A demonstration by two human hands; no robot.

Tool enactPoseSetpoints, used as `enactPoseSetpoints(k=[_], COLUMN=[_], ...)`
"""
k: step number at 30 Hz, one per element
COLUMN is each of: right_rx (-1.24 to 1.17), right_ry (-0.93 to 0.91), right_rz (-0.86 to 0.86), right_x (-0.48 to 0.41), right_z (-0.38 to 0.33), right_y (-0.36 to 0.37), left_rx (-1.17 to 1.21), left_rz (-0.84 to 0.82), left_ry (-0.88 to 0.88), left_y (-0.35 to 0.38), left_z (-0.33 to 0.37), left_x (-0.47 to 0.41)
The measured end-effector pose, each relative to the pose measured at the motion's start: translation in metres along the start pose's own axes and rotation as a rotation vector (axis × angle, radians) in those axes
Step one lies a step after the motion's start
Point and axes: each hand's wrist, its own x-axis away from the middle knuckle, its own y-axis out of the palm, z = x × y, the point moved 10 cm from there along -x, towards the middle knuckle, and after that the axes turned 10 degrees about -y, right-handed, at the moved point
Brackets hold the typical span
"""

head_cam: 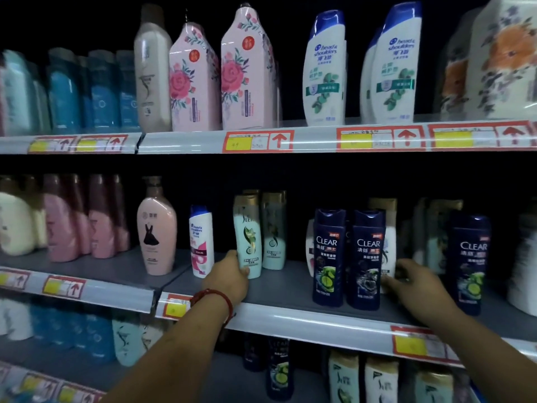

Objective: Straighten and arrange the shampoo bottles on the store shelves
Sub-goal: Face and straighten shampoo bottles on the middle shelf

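Observation:
On the middle shelf (276, 286) my left hand (228, 276) grips the lower part of a mint-green bottle with a gold cap (247, 231), which stands slightly tilted. A second mint bottle (273, 231) stands just right of it. My right hand (412, 282) reaches in beside two dark blue CLEAR bottles (347, 257), its fingers at the base of a white bottle (389, 251) behind them; the grip itself is hidden. A third CLEAR bottle (469, 257) stands further right.
A small white and pink bottle (201, 242) and a pink bottle with a black dress print (157, 228) stand left of my left hand. The top shelf (203, 141) carries pink rose bottles and white Head & Shoulders bottles. More bottles fill the lower shelf.

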Motion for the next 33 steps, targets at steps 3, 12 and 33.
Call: enactPoseSetpoints(k=[3,12,33], right_rx=[-0.009,0.061,-0.244], right_ry=[0.021,0.042,-0.127], right_rz=[0.002,0.005,-0.033], right_x=[0.001,0.012,-0.019], right_z=[0.005,-0.001,-0.196], right_y=[0.004,0.004,0.177], left_rx=[0.032,0.066,0.277], left_rz=[-0.008,0.163,0.203], left_ry=[-0.042,-0.065,-0.053], left_y=[0.007,-0.001,-0.019], left_z=[0.001,0.0,-0.015], left_x=[-0.012,-0.004,-0.003])
